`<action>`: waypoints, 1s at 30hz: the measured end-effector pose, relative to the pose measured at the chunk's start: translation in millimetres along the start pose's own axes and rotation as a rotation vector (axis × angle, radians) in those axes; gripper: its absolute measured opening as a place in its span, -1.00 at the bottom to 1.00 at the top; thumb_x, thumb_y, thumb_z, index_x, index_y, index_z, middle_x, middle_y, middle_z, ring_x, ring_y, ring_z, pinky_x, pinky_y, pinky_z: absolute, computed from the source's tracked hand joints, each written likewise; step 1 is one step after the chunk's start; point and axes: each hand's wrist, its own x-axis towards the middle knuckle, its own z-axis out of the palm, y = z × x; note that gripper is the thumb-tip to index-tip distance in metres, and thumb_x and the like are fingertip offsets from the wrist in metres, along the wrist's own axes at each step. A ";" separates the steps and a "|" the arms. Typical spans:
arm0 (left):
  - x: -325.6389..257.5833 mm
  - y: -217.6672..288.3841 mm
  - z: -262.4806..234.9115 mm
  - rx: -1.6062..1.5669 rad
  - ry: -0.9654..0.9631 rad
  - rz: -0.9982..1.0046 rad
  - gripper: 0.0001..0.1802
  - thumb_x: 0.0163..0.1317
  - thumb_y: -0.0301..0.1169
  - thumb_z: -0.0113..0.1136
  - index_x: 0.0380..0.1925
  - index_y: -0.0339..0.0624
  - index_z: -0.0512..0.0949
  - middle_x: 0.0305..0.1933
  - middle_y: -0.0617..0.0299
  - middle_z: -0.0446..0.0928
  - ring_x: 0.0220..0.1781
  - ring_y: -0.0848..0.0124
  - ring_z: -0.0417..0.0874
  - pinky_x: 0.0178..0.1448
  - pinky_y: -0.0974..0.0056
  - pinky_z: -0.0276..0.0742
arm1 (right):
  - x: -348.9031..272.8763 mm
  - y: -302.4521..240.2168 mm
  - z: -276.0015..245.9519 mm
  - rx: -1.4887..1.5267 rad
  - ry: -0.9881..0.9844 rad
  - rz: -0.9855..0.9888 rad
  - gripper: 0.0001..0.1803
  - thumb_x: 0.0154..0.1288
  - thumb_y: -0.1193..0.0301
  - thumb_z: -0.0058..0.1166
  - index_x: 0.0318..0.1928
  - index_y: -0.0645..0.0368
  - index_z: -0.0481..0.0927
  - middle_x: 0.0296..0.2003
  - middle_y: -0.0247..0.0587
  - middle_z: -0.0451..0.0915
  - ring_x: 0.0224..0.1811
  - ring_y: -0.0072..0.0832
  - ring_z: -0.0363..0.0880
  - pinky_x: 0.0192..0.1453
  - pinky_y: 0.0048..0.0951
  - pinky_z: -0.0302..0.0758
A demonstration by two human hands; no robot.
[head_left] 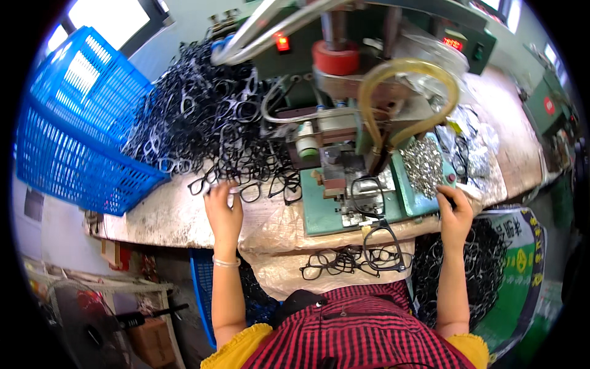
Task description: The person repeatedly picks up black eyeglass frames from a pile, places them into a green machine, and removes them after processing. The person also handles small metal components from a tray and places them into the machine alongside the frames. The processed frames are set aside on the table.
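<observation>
Left of the press (pixel 341 132), with its smooth painted base (pixel 322 216), the frames (pixel 209 117) look like partly glossy plastic and the basket (pixel 77 157) like shiny plastic. Right of the press, the bits (pixel 421 166) glitter like bright metal. Under the press, the bench (pixel 147 215) looks like rough, worn wood; in front, the apron (pixel 344 329) is matt cloth.

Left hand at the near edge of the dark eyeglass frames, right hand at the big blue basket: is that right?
Not quite: the head view shows the right hand beside the small metal parts, not at the big blue basket. The left hand is at the near edge of the dark eyeglass frames.
</observation>
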 end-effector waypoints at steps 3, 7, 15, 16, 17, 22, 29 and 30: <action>-29.1 -21.7 11.0 0.055 -0.233 -0.063 -0.80 0.09 -0.50 0.28 -0.24 -0.14 0.61 0.07 -0.06 0.59 -0.01 -0.09 0.56 0.13 -0.06 0.43 | 19.8 -55.6 24.4 0.144 -0.137 -0.173 -0.82 0.16 0.62 0.20 -0.20 0.27 0.71 -0.26 -0.16 0.70 -0.16 -0.34 0.65 0.02 -0.39 0.50; -30.5 3.4 6.8 0.002 -0.260 -0.124 -0.88 0.13 -0.56 0.20 -0.29 -0.23 0.57 0.02 -0.10 0.60 -0.03 -0.14 0.56 0.08 -0.06 0.47 | 41.2 -80.7 71.4 0.319 -0.119 -0.218 -0.68 0.13 0.57 0.28 -0.06 0.31 0.63 -0.20 -0.15 0.69 -0.12 -0.40 0.66 0.03 -0.42 0.54; -1.7 105.7 -35.6 -1.077 0.265 -0.054 -0.78 0.56 -0.41 -0.06 0.06 -0.28 0.46 -0.04 0.03 0.58 -0.15 0.30 0.63 -0.02 0.23 0.62 | 28.0 -90.4 88.3 0.623 -0.116 -0.019 -0.45 0.15 0.63 0.27 0.17 0.33 0.44 -0.24 -0.28 0.64 -0.10 -0.60 0.59 0.12 -0.56 0.46; 11.8 133.1 -52.8 -1.260 0.229 0.076 -0.77 0.55 -0.39 -0.06 0.06 -0.27 0.46 -0.03 -0.02 0.58 -0.16 0.26 0.64 -0.03 0.21 0.63 | 29.8 -94.4 85.0 0.680 -0.178 -0.016 -0.40 0.16 0.63 0.26 0.23 0.34 0.39 -0.24 -0.30 0.65 -0.09 -0.60 0.59 0.14 -0.55 0.44; 23.1 158.1 -68.0 -1.435 0.186 0.212 -0.76 0.54 -0.37 -0.05 0.06 -0.25 0.46 -0.02 -0.07 0.59 -0.17 0.22 0.64 -0.05 0.18 0.64 | 29.8 -100.3 83.7 0.746 -0.200 0.012 -0.39 0.17 0.63 0.25 0.24 0.35 0.37 -0.23 -0.29 0.65 -0.08 -0.60 0.59 0.14 -0.54 0.45; 67.9 217.7 -83.9 -1.186 0.239 0.121 -0.89 0.49 -0.53 -0.06 -0.17 -0.41 0.38 -0.13 -0.25 0.63 -0.18 0.13 0.71 -0.01 0.15 0.72 | 22.7 -130.9 75.1 0.876 -0.274 0.170 -0.38 0.23 0.65 0.19 0.30 0.38 0.30 -0.13 -0.20 0.68 -0.05 -0.54 0.62 0.17 -0.48 0.46; 24.3 205.8 -59.1 -0.991 0.032 0.606 -0.86 0.26 -0.59 0.20 -0.19 -0.23 0.64 -0.15 0.02 0.73 -0.22 0.19 0.76 -0.18 0.37 0.56 | 39.5 -76.7 48.3 0.167 -0.175 -0.302 -0.70 0.15 0.46 0.22 -0.07 0.18 0.69 0.07 -0.05 0.64 0.16 -0.09 0.58 0.31 -0.16 0.46; 25.5 204.4 -62.7 -0.847 -0.092 0.711 -0.78 0.13 -0.56 0.28 -0.18 -0.21 0.66 -0.08 0.08 0.73 -0.20 0.19 0.74 -0.11 0.25 0.62 | 45.6 -51.8 46.0 -0.119 -0.114 -0.287 -0.71 0.12 0.45 0.22 -0.10 0.17 0.70 0.12 0.01 0.59 0.25 -0.05 0.50 0.36 -0.10 0.42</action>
